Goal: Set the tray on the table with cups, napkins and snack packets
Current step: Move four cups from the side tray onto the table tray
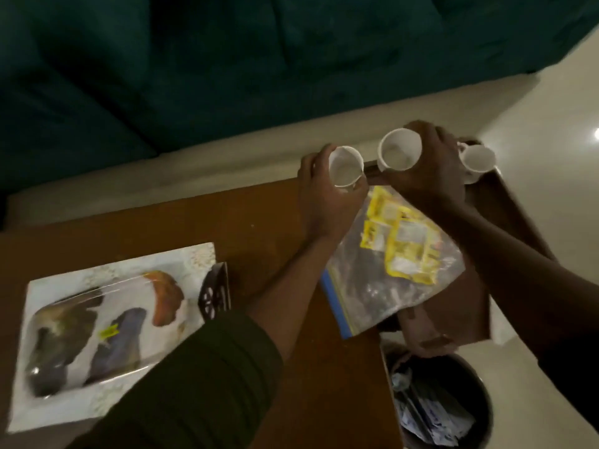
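Note:
My left hand grips a white cup above the far edge of the brown table. My right hand holds a second white cup over the dark tray at the table's right end. A third white cup stands on the tray's far corner. A clear zip bag with yellow snack packets lies partly on the tray, under my forearms.
A wrapped white platter with dark and orange items lies at the table's left. A small black napkin holder stands beside it. A round bin with wrappers sits on the floor at the right. A teal sofa runs behind.

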`<move>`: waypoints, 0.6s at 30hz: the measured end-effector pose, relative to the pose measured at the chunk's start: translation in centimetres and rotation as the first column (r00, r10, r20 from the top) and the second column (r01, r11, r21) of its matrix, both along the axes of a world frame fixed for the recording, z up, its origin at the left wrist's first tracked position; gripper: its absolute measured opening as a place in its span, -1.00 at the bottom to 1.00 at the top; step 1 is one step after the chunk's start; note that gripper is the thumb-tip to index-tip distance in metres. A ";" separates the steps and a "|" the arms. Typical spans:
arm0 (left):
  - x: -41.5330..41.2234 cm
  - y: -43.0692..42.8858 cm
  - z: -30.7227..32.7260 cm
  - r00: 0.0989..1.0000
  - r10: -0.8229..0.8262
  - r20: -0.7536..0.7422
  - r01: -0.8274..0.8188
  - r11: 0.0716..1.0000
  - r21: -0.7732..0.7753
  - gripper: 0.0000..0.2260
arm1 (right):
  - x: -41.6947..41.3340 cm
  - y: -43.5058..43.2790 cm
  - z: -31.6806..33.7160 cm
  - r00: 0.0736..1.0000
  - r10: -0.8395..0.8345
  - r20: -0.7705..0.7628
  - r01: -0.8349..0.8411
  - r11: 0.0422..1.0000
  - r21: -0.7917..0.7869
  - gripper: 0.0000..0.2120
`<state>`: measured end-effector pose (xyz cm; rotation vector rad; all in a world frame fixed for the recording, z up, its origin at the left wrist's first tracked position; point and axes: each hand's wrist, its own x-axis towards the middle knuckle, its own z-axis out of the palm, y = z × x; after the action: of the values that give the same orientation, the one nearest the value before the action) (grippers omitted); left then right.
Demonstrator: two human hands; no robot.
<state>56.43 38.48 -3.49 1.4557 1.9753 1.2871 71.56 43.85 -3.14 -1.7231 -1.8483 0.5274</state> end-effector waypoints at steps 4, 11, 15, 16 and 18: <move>-8.5 -3.4 0.0 0.999 0.050 0.005 -0.050 0.999 -0.019 -0.47 | -8.6 -2.0 0.3 0.995 0.097 -0.031 -0.098 0.995 -0.021 -0.40; -20.9 -8.4 1.5 0.975 0.217 -0.041 -0.216 0.976 0.028 -0.44 | -23.4 -6.9 2.8 0.966 0.238 -0.100 -0.239 0.971 0.002 -0.39; -28.7 -12.6 0.7 0.956 0.258 -0.142 -0.269 0.961 -0.065 -0.46 | -31.1 -10.5 2.1 0.949 0.300 -0.096 -0.303 0.953 -0.019 -0.40; -30.8 -14.0 0.1 0.948 0.265 -0.176 -0.285 0.953 -0.100 -0.47 | -33.0 -11.2 1.5 0.940 0.332 -0.080 -0.336 0.941 -0.049 -0.38; -34.5 -17.0 -1.4 0.941 0.256 -0.221 -0.296 0.939 -0.173 -0.47 | -36.1 -12.5 -0.1 0.914 0.401 -0.053 -0.405 0.907 -0.113 -0.34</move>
<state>21.91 21.47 -4.90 1.2799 2.4359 1.0371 35.45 31.31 -3.29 -1.3927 -2.2035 0.8381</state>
